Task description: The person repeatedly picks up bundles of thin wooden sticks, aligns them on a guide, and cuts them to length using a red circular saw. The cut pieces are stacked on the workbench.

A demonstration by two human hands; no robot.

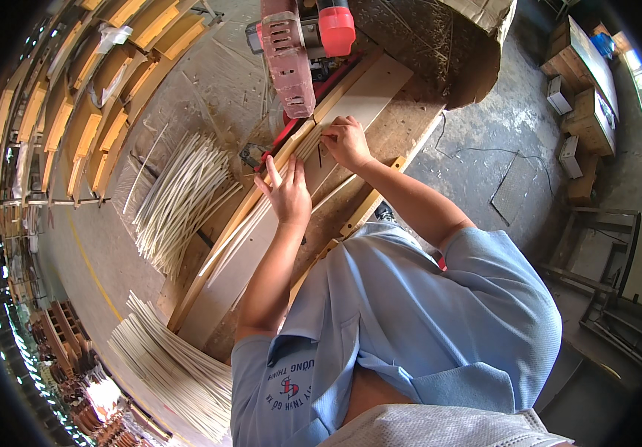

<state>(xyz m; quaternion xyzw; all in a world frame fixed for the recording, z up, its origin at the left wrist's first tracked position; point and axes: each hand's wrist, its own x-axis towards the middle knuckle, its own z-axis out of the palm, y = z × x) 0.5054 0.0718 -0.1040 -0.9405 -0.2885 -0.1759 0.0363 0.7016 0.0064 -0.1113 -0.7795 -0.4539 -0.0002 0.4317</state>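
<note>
A few thin pale sticks lie lengthwise along a wooden fence strip on the bench saw. My left hand rests over them with its fingers stretched and apart, fingertips at the fence. Farther along, my right hand is closed, its fingers pinched at the far ends of the sticks. Just beyond my hands stands a miter saw with a dusty reddish guard and a red-and-black handle. Its blade cannot be made out. A whitish board runs beneath the sticks.
Left of the saw lies a heap of pale sticks; another bundle is nearer me. An open cardboard box stands at the far right. Racks with yellowish wooden parts fill the far left. A cable crosses the floor.
</note>
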